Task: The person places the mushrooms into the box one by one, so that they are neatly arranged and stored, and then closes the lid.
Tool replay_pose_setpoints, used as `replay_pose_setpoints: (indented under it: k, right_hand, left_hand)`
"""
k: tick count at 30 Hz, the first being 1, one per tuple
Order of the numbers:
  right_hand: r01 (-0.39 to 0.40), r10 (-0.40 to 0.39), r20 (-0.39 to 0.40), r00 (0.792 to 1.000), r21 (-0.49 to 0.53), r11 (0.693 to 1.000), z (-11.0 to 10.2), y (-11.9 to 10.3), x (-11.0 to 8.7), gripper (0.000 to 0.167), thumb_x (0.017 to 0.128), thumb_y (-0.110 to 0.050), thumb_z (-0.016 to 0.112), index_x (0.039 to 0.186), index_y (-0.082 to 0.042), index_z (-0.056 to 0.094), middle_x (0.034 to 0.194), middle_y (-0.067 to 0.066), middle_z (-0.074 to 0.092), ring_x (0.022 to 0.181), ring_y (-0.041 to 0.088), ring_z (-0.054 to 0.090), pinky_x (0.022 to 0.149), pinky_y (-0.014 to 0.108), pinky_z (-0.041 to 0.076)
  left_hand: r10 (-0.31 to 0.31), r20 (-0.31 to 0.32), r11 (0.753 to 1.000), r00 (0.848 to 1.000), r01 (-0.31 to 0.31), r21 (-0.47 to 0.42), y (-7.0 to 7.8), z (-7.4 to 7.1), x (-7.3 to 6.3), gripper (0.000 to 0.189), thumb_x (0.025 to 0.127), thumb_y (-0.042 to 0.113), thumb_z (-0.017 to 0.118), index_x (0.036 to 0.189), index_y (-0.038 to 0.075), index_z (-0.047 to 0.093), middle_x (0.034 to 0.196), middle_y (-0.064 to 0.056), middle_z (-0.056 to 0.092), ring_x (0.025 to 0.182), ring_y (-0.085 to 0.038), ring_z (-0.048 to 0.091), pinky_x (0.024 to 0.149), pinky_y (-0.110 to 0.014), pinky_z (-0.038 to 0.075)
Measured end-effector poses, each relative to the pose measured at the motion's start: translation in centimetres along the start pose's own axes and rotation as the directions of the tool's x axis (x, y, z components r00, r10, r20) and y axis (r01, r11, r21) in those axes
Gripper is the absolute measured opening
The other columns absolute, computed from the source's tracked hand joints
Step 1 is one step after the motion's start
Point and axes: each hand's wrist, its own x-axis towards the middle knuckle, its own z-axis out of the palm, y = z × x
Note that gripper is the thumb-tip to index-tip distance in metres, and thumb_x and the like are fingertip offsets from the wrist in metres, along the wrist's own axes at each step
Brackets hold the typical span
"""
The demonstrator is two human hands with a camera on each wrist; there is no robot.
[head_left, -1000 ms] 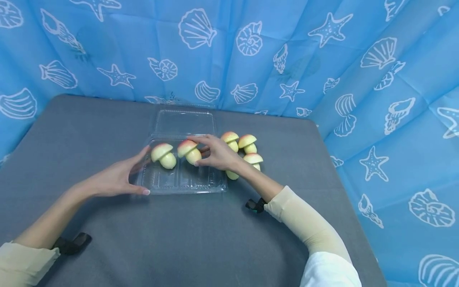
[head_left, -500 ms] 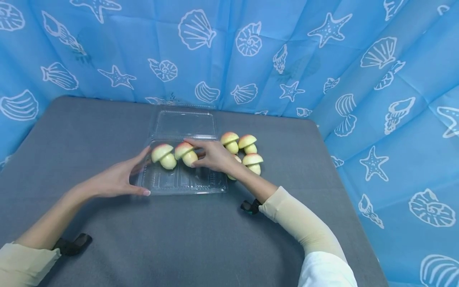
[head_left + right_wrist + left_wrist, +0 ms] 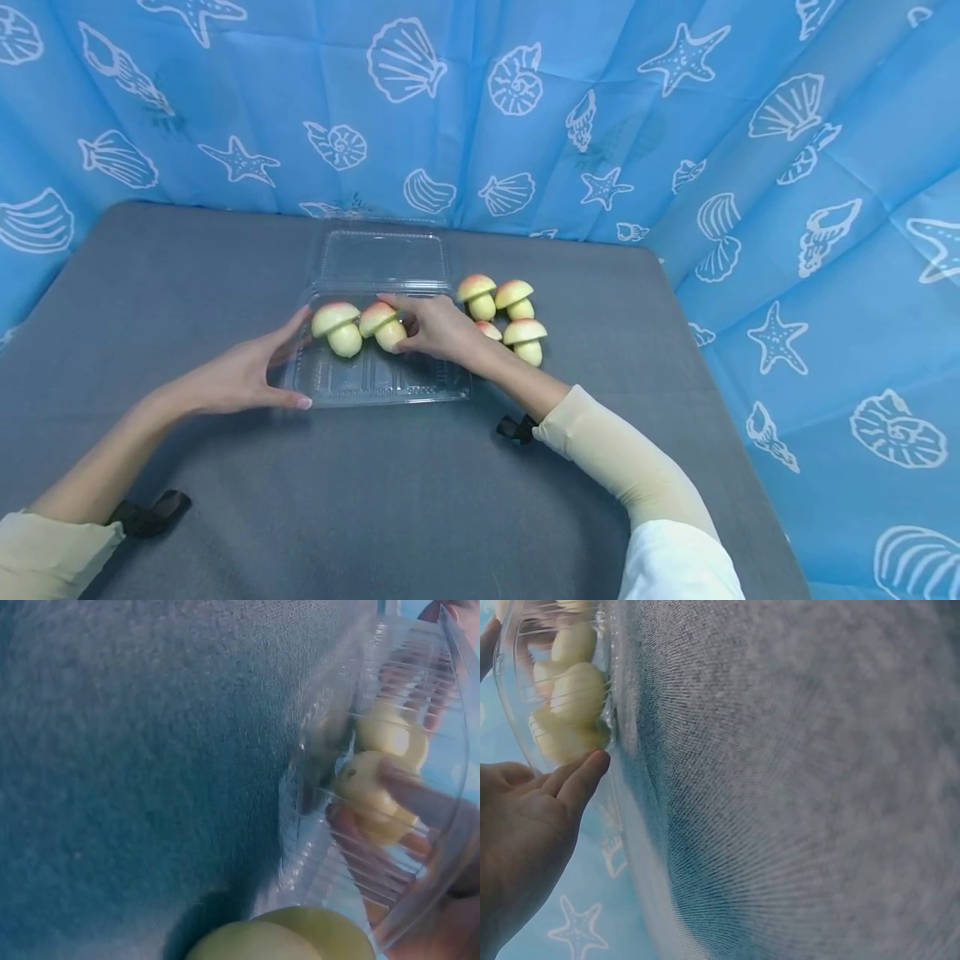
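Observation:
A clear plastic box [image 3: 442, 379] lies on the table, its lid [image 3: 382, 257] folded back behind it. My left hand [image 3: 242, 375] touches the box's left end, thumb at the front corner and straight fingers along the side. Beside it in the box, towards the back left, sits a pale yellow mushroom-shaped piece [image 3: 345, 340] with a pinkish cap. My right hand [image 3: 442, 329] pinches a second such piece, the held mushroom [image 3: 388, 333], between thumb and fingers, close to the first. In the right wrist view this held mushroom [image 3: 364, 784] shows through the box wall.
Just right of the box stand several more mushroom-shaped pieces [image 3: 525, 333], one partly hidden by my right forearm. The grey-covered table [image 3: 337, 508] ends at a blue curtain [image 3: 517, 142] with white sea shapes, behind and to the right. Each wrist bears a black strap [image 3: 153, 512].
My right hand has shifted slightly left with its mushroom-shaped piece, narrowing the gap to the other one in the box. The left hand stays in place.

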Motion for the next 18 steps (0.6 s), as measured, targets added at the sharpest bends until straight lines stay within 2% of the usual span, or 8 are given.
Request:
replay_pose_setpoints:
  k: [8,13,18]
  right_hand:
    - [-0.031,0.030,-0.018,0.999,-0.079,0.996,0.52,-0.51,0.10,0.081,0.084,-0.023,0.082,0.154,-0.022,0.040,0.093,-0.001,0.071,0.069,0.007,0.061,0.063,0.022,0.050]
    - [-0.049,0.046,-0.029,0.999,-0.111,0.993,0.61,-0.67,0.11,0.082,0.083,-0.024,0.083,0.154,-0.025,0.040,0.111,0.003,0.071,0.072,0.011,0.061,0.065,0.025,0.051]
    - [-0.047,0.043,-0.038,0.998,-0.110,0.993,0.16,-0.63,-0.01,0.082,0.082,-0.026,0.083,0.153,-0.024,0.042,0.115,0.002,0.071,0.071,0.012,0.060,0.067,0.027,0.052]
  left_hand:
    - [0.006,-0.012,1.000,1.000,-0.006,0.030,-0.21,0.14,-0.22,0.125,0.078,0.038,0.084,0.159,0.011,-0.008,0.161,-0.028,0.006,0.132,-0.050,0.042,0.109,-0.060,0.031]
    - [0.000,-0.014,1.000,1.000,0.000,0.023,-0.24,0.16,-0.33,0.126,0.078,0.038,0.085,0.159,0.012,-0.007,0.161,-0.029,0.006,0.132,-0.049,0.042,0.109,-0.061,0.031]
    - [0.002,-0.013,1.000,1.000,-0.001,0.016,-0.15,0.14,-0.20,0.125,0.078,0.038,0.084,0.159,0.013,-0.007,0.161,-0.029,0.007,0.132,-0.050,0.042,0.109,-0.062,0.032]
